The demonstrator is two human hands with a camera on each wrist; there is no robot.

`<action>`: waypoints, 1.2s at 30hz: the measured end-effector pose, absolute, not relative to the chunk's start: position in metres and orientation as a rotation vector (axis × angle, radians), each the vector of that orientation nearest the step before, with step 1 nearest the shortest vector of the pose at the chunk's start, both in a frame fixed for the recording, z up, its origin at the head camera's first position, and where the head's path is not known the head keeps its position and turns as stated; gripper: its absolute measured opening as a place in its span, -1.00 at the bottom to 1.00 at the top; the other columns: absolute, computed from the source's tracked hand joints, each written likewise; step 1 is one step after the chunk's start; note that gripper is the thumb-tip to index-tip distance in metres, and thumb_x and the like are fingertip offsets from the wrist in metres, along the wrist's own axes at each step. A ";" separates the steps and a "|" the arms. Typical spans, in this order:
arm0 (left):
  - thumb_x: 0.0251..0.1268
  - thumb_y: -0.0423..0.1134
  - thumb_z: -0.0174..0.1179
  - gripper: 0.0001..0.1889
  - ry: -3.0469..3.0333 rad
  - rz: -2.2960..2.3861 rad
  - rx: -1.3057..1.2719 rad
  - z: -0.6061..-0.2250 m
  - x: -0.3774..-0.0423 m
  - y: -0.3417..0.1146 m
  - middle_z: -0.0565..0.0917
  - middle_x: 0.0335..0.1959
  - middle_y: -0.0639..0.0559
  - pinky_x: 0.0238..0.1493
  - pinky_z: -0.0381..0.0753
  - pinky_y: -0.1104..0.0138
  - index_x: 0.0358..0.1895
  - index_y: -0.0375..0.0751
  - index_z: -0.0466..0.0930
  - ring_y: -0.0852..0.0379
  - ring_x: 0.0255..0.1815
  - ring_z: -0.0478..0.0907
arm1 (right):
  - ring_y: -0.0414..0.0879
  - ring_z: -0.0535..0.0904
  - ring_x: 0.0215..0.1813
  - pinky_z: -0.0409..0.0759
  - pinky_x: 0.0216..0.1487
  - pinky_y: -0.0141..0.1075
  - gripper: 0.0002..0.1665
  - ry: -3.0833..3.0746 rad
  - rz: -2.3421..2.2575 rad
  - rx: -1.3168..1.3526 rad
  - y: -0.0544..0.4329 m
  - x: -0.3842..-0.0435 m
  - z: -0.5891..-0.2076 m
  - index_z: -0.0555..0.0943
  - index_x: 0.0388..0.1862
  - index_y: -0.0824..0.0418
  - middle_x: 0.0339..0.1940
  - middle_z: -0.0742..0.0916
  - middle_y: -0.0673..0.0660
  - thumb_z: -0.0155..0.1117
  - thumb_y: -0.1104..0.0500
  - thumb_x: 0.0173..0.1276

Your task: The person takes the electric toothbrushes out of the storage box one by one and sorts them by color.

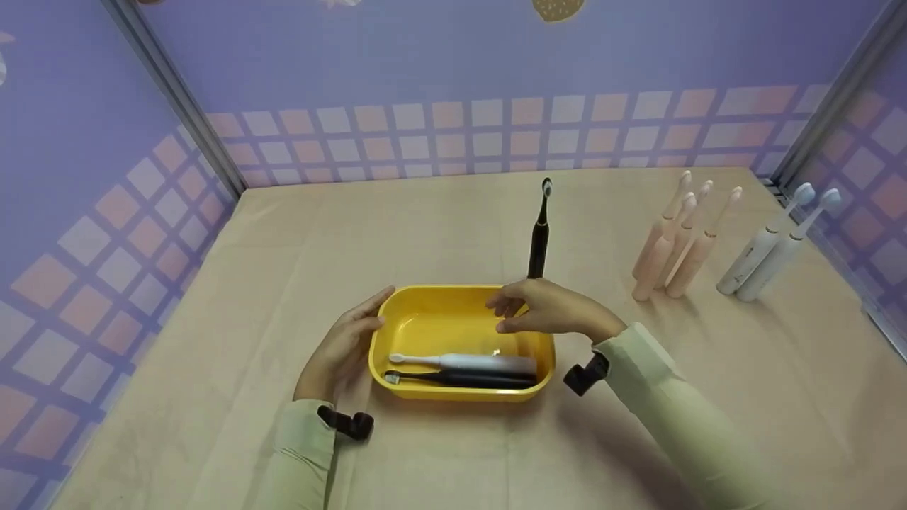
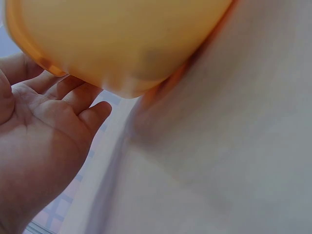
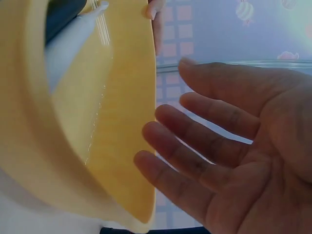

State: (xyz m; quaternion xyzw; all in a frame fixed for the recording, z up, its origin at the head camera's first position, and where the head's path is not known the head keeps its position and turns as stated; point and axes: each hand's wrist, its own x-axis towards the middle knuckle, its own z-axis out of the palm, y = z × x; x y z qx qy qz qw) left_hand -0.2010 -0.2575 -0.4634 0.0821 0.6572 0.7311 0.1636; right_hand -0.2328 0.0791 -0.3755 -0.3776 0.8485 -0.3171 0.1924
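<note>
A yellow plastic basin (image 1: pixel 460 297) stands in front of me, with a white electric toothbrush (image 1: pixel 489 363) and a black electric toothbrush (image 1: pixel 482 380) lying side by side along its near wall. At its left end my left hand (image 1: pixel 344 347) holds the rim; the right wrist view shows a fingertip (image 3: pixel 153 7) over the edge. My right hand (image 1: pixel 549 308) hovers over the basin's far right corner, holding nothing, its fingers spread and slightly bent in the right wrist view. Just behind that hand another black electric toothbrush (image 1: pixel 539 244) stands upright, its base hidden.
Several pink electric toothbrushes (image 1: pixel 691 262) stand in a group at the right rear of the cloth-covered table (image 1: pixel 354 241). To their right are two white electric toothbrushes (image 1: pixel 769 262), also upright. Patterned purple panels (image 1: pixel 425 64) enclose the back and sides.
</note>
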 end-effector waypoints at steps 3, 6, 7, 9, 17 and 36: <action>0.43 -0.30 -0.12 -0.37 1.902 2.045 0.248 -0.468 -0.204 -0.261 -0.05 0.58 -0.02 0.44 0.24 0.28 0.54 -0.04 0.00 0.01 0.55 0.04 | 0.05 0.64 0.03 0.62 0.09 -0.09 -0.54 2.373 -0.814 -1.081 0.074 -0.236 -0.376 0.56 0.17 0.31 0.03 0.70 0.27 0.25 0.14 0.34; 0.42 -0.28 -0.09 -0.38 1.902 2.041 0.227 -0.473 -0.207 -0.264 -0.01 0.58 0.04 0.39 0.32 0.37 0.53 0.05 0.06 0.09 0.53 0.10 | 0.06 0.65 0.01 0.63 0.08 -0.11 -0.55 2.349 -0.775 -1.095 0.070 -0.239 -0.377 0.56 0.15 0.35 0.01 0.71 0.28 0.26 0.17 0.33; 0.42 -0.28 -0.09 -0.38 1.893 2.049 0.227 -0.474 -0.208 -0.265 -0.01 0.58 0.04 0.38 0.33 0.37 0.53 0.05 0.07 0.09 0.53 0.10 | 0.06 0.66 0.01 0.63 0.08 -0.12 -0.55 2.340 -0.764 -1.093 0.068 -0.240 -0.377 0.56 0.15 0.36 0.00 0.71 0.27 0.26 0.18 0.33; 0.43 -0.29 -0.09 -0.38 1.877 2.062 0.234 -0.475 -0.209 -0.265 -0.01 0.58 0.03 0.39 0.32 0.36 0.53 0.05 0.07 0.09 0.53 0.10 | 0.05 0.65 0.01 0.63 0.08 -0.14 -0.55 2.323 -0.743 -1.069 0.065 -0.241 -0.378 0.56 0.15 0.36 -0.02 0.72 0.25 0.26 0.19 0.33; 0.42 -0.33 -0.13 -0.37 1.889 2.064 0.198 -0.469 -0.204 -0.261 0.00 0.58 0.06 0.45 0.23 0.31 0.54 -0.03 0.02 0.12 0.53 0.08 | 0.01 0.64 0.02 0.63 0.07 -0.15 -0.57 2.313 -0.665 -0.978 0.050 -0.247 -0.381 0.58 0.17 0.30 -0.02 0.72 0.18 0.24 0.19 0.34; 0.43 -0.42 -0.20 -0.38 1.845 2.113 0.169 -0.460 -0.199 -0.256 -0.03 0.58 0.02 0.50 0.12 0.18 0.54 -0.11 -0.01 0.01 0.55 0.03 | -0.11 0.64 -0.07 0.68 -0.04 -0.24 -0.63 2.149 -0.516 -0.833 0.028 -0.254 -0.390 0.63 0.10 0.14 0.01 0.70 0.09 0.28 0.21 0.29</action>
